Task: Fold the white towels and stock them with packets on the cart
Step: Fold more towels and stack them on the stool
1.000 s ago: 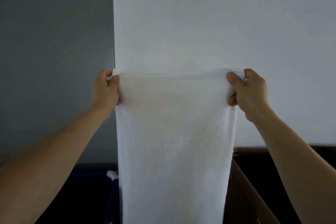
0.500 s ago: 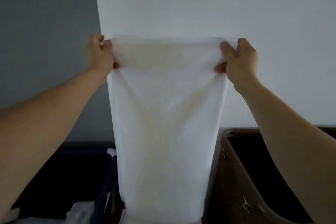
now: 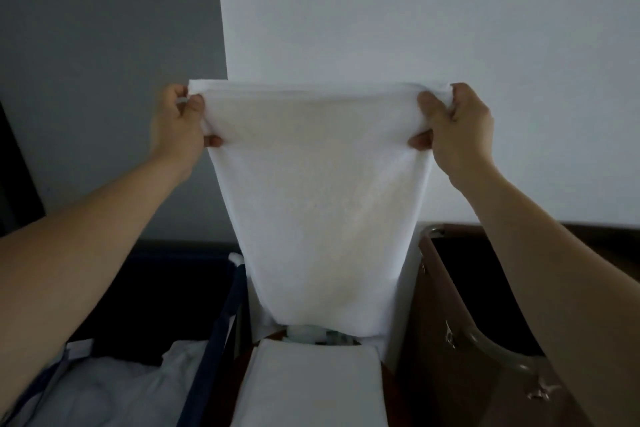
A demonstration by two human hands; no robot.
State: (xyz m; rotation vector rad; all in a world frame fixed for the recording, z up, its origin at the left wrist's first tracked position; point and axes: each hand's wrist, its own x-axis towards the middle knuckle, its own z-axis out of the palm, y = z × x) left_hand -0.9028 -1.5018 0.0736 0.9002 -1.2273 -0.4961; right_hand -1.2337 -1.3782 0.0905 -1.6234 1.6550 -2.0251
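While the left hand and the right hand each pinch a top corner, thumb in front and fingers curled behind, the white towel hangs stretched between them before a pale wall. Below its lower edge lies a folded white towel at near centre. A dark blue bin with white linen stands to the left, a brown bin to the right.

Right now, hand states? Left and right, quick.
Left hand: closed, gripping the top left corner of the white towel.
Right hand: closed, gripping the towel's top right corner.
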